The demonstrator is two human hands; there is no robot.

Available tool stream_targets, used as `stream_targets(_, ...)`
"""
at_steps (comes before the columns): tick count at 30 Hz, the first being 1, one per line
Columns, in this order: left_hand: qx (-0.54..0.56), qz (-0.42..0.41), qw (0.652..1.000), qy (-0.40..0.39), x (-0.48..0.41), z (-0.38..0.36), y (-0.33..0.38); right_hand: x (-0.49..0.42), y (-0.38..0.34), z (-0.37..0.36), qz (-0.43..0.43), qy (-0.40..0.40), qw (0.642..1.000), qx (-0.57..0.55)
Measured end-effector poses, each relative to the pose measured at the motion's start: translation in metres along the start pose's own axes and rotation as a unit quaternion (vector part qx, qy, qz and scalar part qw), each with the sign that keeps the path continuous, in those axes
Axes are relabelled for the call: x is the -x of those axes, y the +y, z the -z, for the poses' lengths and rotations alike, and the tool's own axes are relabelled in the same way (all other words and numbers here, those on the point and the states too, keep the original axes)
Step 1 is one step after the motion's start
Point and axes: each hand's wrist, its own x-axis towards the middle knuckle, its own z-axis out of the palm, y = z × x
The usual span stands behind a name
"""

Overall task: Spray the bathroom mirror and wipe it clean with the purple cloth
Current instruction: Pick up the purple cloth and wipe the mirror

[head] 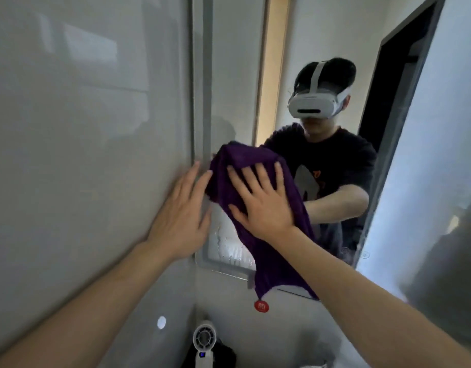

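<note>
The purple cloth hangs against the bathroom mirror near its lower left corner. My right hand lies flat on the cloth with fingers spread, pressing it to the glass. My left hand rests open on the grey wall beside the mirror's left frame, its fingertips touching the cloth's edge. Wet streaks and droplets show on the glass below the cloth. A red round tag dangles from the cloth's bottom corner. No spray bottle is visible.
Glossy grey wall tiles fill the left. A white hair dryer stands below in the corner, beside a dark object. The mirror reflects a person wearing a headset and a dark doorway. A pale wall rises on the right.
</note>
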Motion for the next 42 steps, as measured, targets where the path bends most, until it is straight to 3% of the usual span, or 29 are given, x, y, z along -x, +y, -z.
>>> stream_targets(2, -0.017, -0.002, 1.000, -0.010, 0.002, -0.005, 0.000, 0.025, -0.031, -0.034, 0.101, -0.061, 0.993, -0.003)
stream_targets(6, -0.059, -0.002, 0.997, -0.057, -0.003, -0.023, -0.006, 0.077, -0.042, -0.071, 0.206, -0.171, 0.961, 0.063)
stream_targets(9, -0.078, -0.006, 0.993, -0.090, -0.005, -0.037, -0.009, 0.103, -0.023, -0.080, 0.245, -0.180, 0.948, 0.096)
stream_targets(15, -0.072, 0.001, 0.994, -0.081, -0.005, -0.048, -0.012, 0.155, 0.044, -0.076, 0.307, -0.178, 0.926, 0.128)
stream_targets(18, -0.063, 0.006, 0.995, -0.075, -0.005, -0.052, -0.012, 0.161, 0.085, -0.050, 0.279, -0.173, 0.937, 0.121)
stream_targets(21, -0.040, 0.015, 0.996, -0.072, -0.005, -0.053, -0.008, 0.132, 0.117, 0.000, 0.160, -0.089, 0.979, 0.085)
stream_targets(24, 0.058, 0.046, 0.995, -0.071, -0.006, -0.043, 0.000, 0.074, 0.121, 0.041, 0.054, -0.018, 0.994, 0.089)
stream_targets(29, 0.239, 0.116, 0.957, 0.118, -0.009, -0.008, 0.009, -0.022, 0.055, 0.043, -0.010, 0.037, 0.996, 0.075)
stream_targets(33, 0.228, 0.099, 0.949, 0.194, 0.002, 0.010, 0.013, -0.041, -0.022, 0.006, 0.043, 0.024, 0.999, 0.011)
stream_targets(38, 0.148, 0.053, 0.981, 0.114, 0.009, 0.003, 0.006, 0.009, -0.076, -0.059, 0.136, -0.050, 0.989, -0.005)
stream_targets(42, 0.060, 0.021, 0.998, 0.016, 0.012, -0.034, 0.007, 0.068, -0.072, -0.107, 0.265, -0.135, 0.954, 0.029)
